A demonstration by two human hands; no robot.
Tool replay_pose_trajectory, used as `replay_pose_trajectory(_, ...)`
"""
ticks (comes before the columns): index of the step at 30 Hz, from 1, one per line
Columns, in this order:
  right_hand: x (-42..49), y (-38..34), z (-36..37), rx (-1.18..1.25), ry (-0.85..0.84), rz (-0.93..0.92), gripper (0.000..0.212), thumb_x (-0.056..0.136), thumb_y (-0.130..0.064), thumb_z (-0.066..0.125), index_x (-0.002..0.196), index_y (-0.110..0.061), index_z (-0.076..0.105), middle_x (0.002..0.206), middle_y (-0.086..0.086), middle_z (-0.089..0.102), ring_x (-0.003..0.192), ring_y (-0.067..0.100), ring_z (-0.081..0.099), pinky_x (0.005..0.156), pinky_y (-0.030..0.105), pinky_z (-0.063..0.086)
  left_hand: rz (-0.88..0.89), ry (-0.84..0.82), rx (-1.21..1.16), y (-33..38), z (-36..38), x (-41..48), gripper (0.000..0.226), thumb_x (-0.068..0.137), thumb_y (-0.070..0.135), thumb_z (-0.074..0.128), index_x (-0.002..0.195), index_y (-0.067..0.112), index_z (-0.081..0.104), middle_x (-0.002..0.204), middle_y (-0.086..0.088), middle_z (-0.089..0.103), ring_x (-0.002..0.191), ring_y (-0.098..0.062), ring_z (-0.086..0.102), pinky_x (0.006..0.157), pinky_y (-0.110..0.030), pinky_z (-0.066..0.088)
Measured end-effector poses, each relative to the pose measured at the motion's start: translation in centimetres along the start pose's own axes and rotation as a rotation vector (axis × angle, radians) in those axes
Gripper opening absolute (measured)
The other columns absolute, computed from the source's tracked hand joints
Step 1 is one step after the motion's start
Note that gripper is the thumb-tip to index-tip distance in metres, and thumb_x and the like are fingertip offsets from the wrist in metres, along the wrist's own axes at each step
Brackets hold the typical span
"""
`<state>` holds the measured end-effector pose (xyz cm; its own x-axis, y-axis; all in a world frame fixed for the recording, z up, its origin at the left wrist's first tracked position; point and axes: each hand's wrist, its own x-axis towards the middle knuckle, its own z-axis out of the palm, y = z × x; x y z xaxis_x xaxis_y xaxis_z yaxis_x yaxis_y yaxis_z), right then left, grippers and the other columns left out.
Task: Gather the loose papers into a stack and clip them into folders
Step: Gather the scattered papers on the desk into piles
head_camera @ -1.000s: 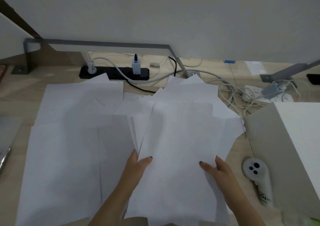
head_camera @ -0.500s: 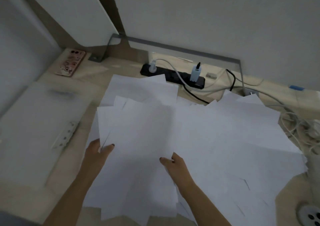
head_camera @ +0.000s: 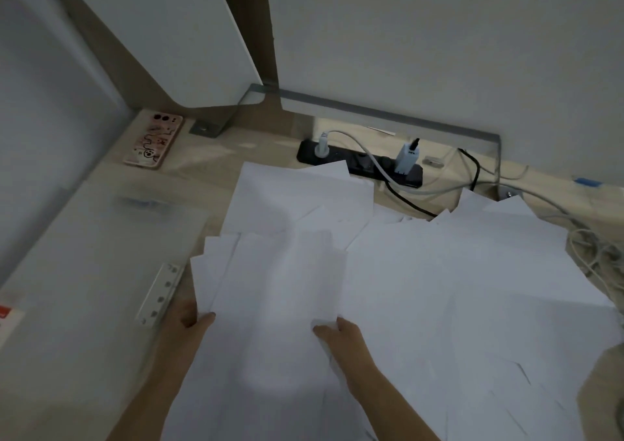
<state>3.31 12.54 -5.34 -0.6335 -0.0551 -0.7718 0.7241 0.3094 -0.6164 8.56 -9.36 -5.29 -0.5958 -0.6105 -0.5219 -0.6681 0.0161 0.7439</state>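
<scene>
Several white sheets form a fanned bundle (head_camera: 270, 292) held between both hands above the desk. My left hand (head_camera: 184, 322) grips the bundle's lower left edge, thumb on top. My right hand (head_camera: 337, 334) pinches its lower right edge. More loose white papers (head_camera: 456, 288) lie spread over the desk to the right and behind. A translucent folder (head_camera: 84, 271) with a white clip strip (head_camera: 160, 293) lies open on the desk to the left of the bundle.
A phone in a pink case (head_camera: 153, 141) lies at the back left. A black power strip (head_camera: 361, 163) with plugs and cables (head_camera: 472, 183) runs along the back wall. A tangle of white cables (head_camera: 594, 254) sits at the right edge.
The view swung left, bringing the folder and phone into sight. Both hands carried the bundle leftward over the spread papers and now hold it closer to the folder.
</scene>
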Motion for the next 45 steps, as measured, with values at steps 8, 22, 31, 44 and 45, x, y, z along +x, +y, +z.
replay_pose_trajectory(8, -1.5, -0.4, 0.7, 0.021, -0.095, -0.125, 0.028, 0.084, -0.004, 0.059, 0.107, -0.020, 0.063, 0.101, 0.000, 0.070, 0.095, 0.017, 0.066, 0.086, 0.031, 0.054, -0.048, -0.226, -0.213, 0.8, -0.2, -1.3, 0.042, 0.085, -0.003, 0.058, 0.125, 0.005, 0.049, 0.113, -0.010, 0.053, 0.099, -0.020, 0.046, 0.086, -0.030, 0.033)
replay_pose_trajectory(22, -10.8, -7.3, -7.2, 0.206, -0.079, -0.539, 0.033, 0.076, -0.001, 0.063, 0.101, -0.020, 0.066, 0.098, -0.007, 0.075, 0.092, 0.009, 0.069, 0.072, 0.017, 0.054, 0.501, -0.439, -0.245, 10.5, -2.1, -4.6, 0.039, 0.047, 0.044, 0.066, 0.079, 0.023, 0.067, 0.068, 0.012, 0.072, 0.067, 0.001, 0.066, 0.061, -0.014, 0.050)
replay_pose_trajectory(31, -12.8, -7.8, -8.4, 0.358, 0.094, -0.684, 0.030, 0.067, -0.021, 0.065, 0.097, -0.019, 0.068, 0.096, -0.006, 0.075, 0.089, 0.006, 0.069, 0.072, 0.016, 0.054, 0.620, -0.499, -0.342, 11.5, -0.2, -5.7, 0.048, 0.046, 0.044, 0.065, 0.089, 0.021, 0.064, 0.074, 0.014, 0.073, 0.070, 0.000, 0.067, 0.060, -0.013, 0.052)
replay_pose_trajectory(44, -10.4, -4.4, -6.1, 0.441, 0.223, -0.630, 0.025, 0.088, -0.007, 0.051, 0.106, -0.018, 0.064, 0.097, -0.008, 0.073, 0.091, 0.008, 0.066, 0.072, 0.022, 0.050, 0.583, -0.447, -0.381, 9.0, 2.1, -5.9, 0.047, 0.056, 0.032, 0.065, 0.101, 0.021, 0.057, 0.086, 0.009, 0.068, 0.081, -0.007, 0.065, 0.065, -0.013, 0.052)
replay_pose_trajectory(45, -10.4, -4.1, -6.4, 0.443, 0.234, -0.644, 0.027, 0.088, -0.007, 0.049, 0.109, -0.017, 0.063, 0.100, -0.007, 0.072, 0.094, 0.009, 0.065, 0.076, 0.024, 0.049, 0.592, -0.421, -0.390, 8.8, 2.0, -5.9, 0.044, 0.056, 0.036, 0.062, 0.098, 0.027, 0.057, 0.087, 0.010, 0.067, 0.080, -0.004, 0.064, 0.066, -0.014, 0.052)
